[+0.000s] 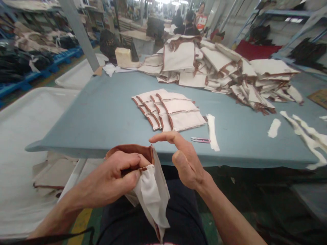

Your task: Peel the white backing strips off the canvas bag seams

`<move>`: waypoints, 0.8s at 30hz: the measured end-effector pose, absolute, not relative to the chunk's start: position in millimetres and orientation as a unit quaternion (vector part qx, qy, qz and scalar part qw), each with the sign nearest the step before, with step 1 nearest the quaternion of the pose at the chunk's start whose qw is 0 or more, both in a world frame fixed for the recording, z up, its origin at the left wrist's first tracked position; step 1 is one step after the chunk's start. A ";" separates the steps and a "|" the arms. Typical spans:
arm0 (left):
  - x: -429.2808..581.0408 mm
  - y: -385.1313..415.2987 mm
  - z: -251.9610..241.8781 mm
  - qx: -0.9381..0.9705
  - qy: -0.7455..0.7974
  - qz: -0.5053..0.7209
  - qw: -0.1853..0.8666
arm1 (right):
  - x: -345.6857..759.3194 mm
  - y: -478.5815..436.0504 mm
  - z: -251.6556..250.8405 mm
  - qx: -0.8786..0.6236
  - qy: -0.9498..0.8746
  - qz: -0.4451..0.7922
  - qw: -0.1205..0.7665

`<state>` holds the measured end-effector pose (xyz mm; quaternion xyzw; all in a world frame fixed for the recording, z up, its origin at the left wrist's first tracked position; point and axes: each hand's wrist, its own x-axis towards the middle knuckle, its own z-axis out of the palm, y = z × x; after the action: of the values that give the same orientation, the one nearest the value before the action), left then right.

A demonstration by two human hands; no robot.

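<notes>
A cream fabric piece with brown edging (153, 190) hangs over my lap, just off the table's front edge. My left hand (122, 173) is closed on its upper edge, pinching the cloth between thumb and fingers. My right hand (185, 158) is beside the piece's top corner, its index finger stretched out to the left and the thumb apart. No object shows in the right hand, though its curled fingers are partly hidden. Beyond the hands lies an overlapped stack of cream panels with brown trim (182, 110). Thread snips (201, 140) lie right of the stack.
A white strip (213, 132) lies by the snips, with more scraps (301, 127) at the right. A big heap of cream pieces (219, 64) covers the back of the blue-grey table (84, 112). White bins (17, 136) stand at left. People (200, 17) are in the background.
</notes>
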<state>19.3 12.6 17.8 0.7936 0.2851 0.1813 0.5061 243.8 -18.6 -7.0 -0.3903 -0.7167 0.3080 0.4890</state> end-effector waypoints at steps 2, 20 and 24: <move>17.8 13.4 23.8 0.814 0.273 0.175 0.482 | 242.6 -16.1 2.1 -0.362 -0.751 0.294 0.467; 15.7 39.0 22.2 0.717 0.316 0.089 0.615 | 240.6 6.5 2.3 -0.397 -0.804 0.375 0.234; 17.8 50.9 19.5 0.702 0.306 0.070 0.640 | 245.3 8.5 -7.4 -0.419 -0.787 0.368 0.263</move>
<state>17.8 50.9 19.5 0.7018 0.3060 0.0695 0.6395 245.3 8.5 -7.4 -0.4188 -0.7873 0.3683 0.2628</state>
